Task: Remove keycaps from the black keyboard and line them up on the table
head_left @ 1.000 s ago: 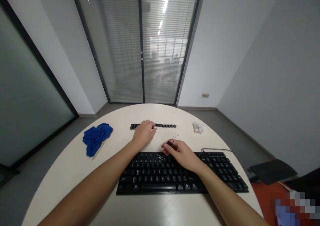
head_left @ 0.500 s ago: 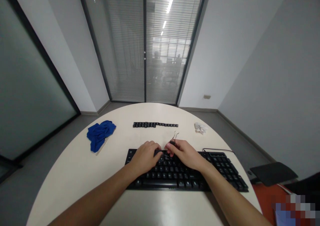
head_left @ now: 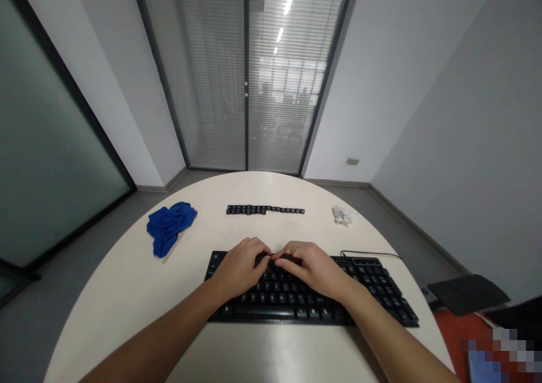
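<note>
My left hand (head_left: pixel 242 267) is over the upper middle of a black keyboard (head_left: pixel 265 311), with its thumb and fingers drawn together. What they pinch, if anything, is hidden. My right hand (head_left: pixel 313 267) meets it from the other side, fingertips touching or nearly touching the left ones. Its fingers curl round a dark-handled wire keycap puller (head_left: pixel 295 248), of which only a little shows. Both hands cover part of the upper key rows. Beyond them, loose black keycaps (head_left: pixel 248 210) lie lined up in rows on the table.
A crumpled blue cloth (head_left: pixel 171 225) with a pale flat stick (head_left: pixel 173 249) under it lies on the left of the round cream table (head_left: pixel 127 298). Crumpled white tissue (head_left: pixel 342 215) is at the right. The keyboard's cable (head_left: pixel 372 253) runs off rightward. A dark chair part (head_left: pixel 468 294) stands beyond the edge.
My right hand has turned and lowered, bringing its fingertips to the left hand's; the puller's wire prongs no longer stick up. The keyboard has shifted slightly left in view.
</note>
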